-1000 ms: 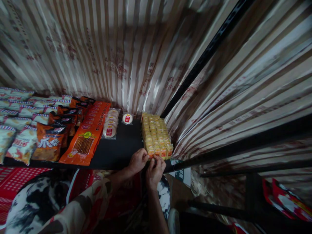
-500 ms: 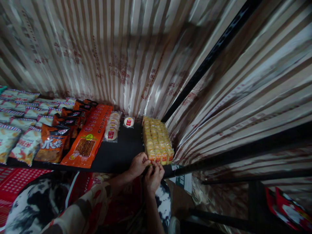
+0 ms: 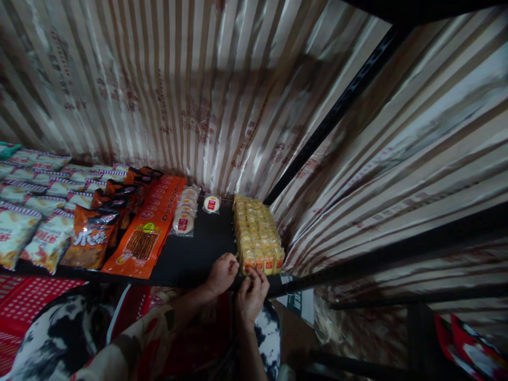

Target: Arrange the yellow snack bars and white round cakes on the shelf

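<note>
A black shelf [image 3: 198,248] carries packaged snacks in rows running front to back. At the right end: a block of small yellow wrapped cakes [image 3: 257,233]. Left of a bare strip: a single round cake [image 3: 211,203], a row of round cakes [image 3: 186,214], orange packets [image 3: 148,227], dark-orange bags [image 3: 101,222], white bags [image 3: 35,206].

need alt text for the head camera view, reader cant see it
Two hands, left hand and right hand, touch the front row of a block of small yellow snack packs at the edge of a dark shelf. To the left lie round cakes, orange packets and chip bags; striped foil lines the walls.
</note>
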Tool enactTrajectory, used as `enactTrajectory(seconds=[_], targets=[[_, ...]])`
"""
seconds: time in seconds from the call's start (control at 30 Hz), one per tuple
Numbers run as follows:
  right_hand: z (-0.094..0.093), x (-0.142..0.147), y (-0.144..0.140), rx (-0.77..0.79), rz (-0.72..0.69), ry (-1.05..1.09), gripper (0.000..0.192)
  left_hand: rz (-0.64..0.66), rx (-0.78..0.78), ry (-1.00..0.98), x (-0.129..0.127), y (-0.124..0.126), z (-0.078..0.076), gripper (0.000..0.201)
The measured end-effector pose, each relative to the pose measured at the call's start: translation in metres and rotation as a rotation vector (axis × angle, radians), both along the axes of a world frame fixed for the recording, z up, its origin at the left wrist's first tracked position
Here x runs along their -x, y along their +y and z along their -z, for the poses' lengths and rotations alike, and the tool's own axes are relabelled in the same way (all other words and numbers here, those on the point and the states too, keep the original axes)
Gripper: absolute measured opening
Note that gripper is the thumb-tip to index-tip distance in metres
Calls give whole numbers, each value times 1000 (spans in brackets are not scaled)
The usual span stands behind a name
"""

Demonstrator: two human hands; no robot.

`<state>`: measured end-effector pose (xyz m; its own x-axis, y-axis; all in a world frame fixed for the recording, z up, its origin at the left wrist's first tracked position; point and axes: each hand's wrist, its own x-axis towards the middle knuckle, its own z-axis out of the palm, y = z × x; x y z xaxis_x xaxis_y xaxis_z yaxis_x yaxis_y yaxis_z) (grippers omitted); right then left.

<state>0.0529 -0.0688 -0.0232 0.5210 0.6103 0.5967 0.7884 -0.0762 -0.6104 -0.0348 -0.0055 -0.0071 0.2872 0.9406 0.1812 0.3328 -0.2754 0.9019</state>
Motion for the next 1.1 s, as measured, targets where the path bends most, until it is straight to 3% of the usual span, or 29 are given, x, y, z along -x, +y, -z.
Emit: enactTrajectory(seconds=[0.2,0.37,0.53,0.67,0.9,1.1], targets=[[-46,-15,23,-21,-62,-204,29,-178,-124,65,7,7,-15,21],[-77,-55,77,108,-173,-355,33,-229,-116,24,-7,36,-19,27],[-79,-92,145,256,-272,-499,39,-165,13,-18,-23,82,-23,41],[-79,-105,183,413,-281,-522,43,-122,168,-106,-34,114,-22,54],[-95,-107,212,731,-343,-503,50,-101,305,-476,-55,153,-10,61],[-100,-111,219,824,-329,-500,54,-79,398,-714,-67,169,-8,69]])
